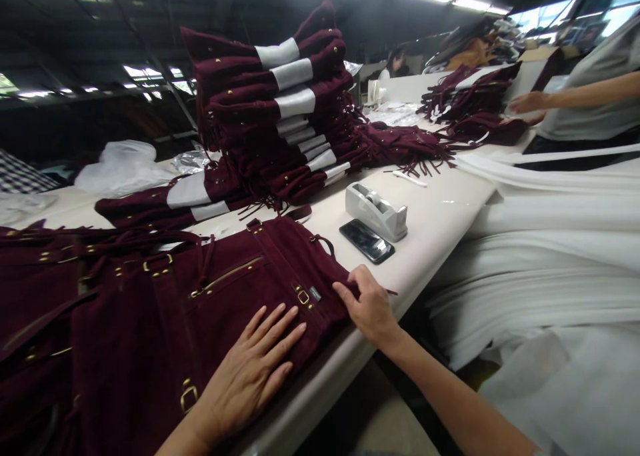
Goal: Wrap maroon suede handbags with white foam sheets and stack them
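A maroon bag (225, 323) with brass zips, buckles and a small grey label lies flat on the white table. My left hand (253, 366) rests palm down on it, fingers stretched out. At the bag's right end, my right hand (367, 303) pinches its edge between thumb and fingers. Just beyond that hand are a black phone (367, 241) and a grey tape dispenser (376, 209). More maroon bags (35, 323) lie to the left, partly cut off by the picture's edge.
A tall stack of folded maroon bags with white bands (285, 103) stands behind. Clear plastic (120, 169) lies back left. White foam sheets (550, 263) fill the right side, below a co-worker's arm (575, 99) reaching to another maroon pile (470, 103). The table edge (430, 263) runs diagonally.
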The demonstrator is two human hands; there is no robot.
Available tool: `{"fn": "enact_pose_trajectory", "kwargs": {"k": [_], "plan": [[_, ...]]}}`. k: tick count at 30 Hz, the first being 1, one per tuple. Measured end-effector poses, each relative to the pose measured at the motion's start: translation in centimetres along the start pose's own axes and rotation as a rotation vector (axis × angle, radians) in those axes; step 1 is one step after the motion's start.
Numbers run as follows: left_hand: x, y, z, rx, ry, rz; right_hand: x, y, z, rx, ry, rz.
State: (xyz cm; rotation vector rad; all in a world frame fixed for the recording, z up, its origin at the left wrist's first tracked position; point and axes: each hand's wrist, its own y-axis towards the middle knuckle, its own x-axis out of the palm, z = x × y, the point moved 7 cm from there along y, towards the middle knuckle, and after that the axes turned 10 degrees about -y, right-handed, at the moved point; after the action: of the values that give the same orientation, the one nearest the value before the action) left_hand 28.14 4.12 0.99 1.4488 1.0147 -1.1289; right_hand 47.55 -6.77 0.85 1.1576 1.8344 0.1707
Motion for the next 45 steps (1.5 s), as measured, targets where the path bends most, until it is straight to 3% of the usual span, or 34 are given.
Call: {"fn": "enact_pose_trajectory", "kwargs": {"k": [4, 7, 12, 16, 18, 22, 29, 34, 40, 42, 45], "plan": [[-0.2, -0.1, 0.3, 0.022, -0.002, 0.008, 0.3, -1.5, 3.8, 0.264, 0.154, 0.099], [-0.1, -0.1, 0.3, 0.017, 0.012, -0.001, 0.3, -1.9, 4.2, 0.294, 0.174, 0.113], [0.1, -0.3, 0.3, 0.013, 0.039, 0.0, -0.1, -1.4, 3.0, 0.17, 0.026, 0.156], [0.3, -0.2, 0.2, -0.009, 0.014, -0.018, 1.7, -0.3, 1.5, -0.137, -0.043, 0.0], [0.2, -0.2, 0.1, -0.032, -0.015, -0.034, 2.3, -0.2, 1.3, -0.202, -0.012, -0.08], [-0.8, -0.8, 1.0, -0.044, -0.055, -0.043, 1.0, -1.8, 1.0, -0.171, -0.016, -0.063], [-2.5, -3.1, 4.0, 0.073, -0.064, 0.006, -2.9, -8.8, 0.8, -0.117, 0.086, -0.072], [-2.5, -2.9, 4.2, 0.104, 0.023, 0.02, -4.0, -8.4, 0.1, -0.149, -0.098, -0.018], [-2.5, -2.9, 4.0, 0.091, 0.05, 0.078, -2.9, -6.7, -4.5, -0.441, -0.349, -0.11], [-2.4, -3.0, 3.9, 0.09, 0.065, 0.077, -2.1, -6.9, -4.2, -0.426, -0.352, -0.148], [-2.1, -2.8, 3.8, 0.111, 0.077, 0.075, -0.7, -8.4, -1.8, -0.341, -0.341, -0.181]]}}
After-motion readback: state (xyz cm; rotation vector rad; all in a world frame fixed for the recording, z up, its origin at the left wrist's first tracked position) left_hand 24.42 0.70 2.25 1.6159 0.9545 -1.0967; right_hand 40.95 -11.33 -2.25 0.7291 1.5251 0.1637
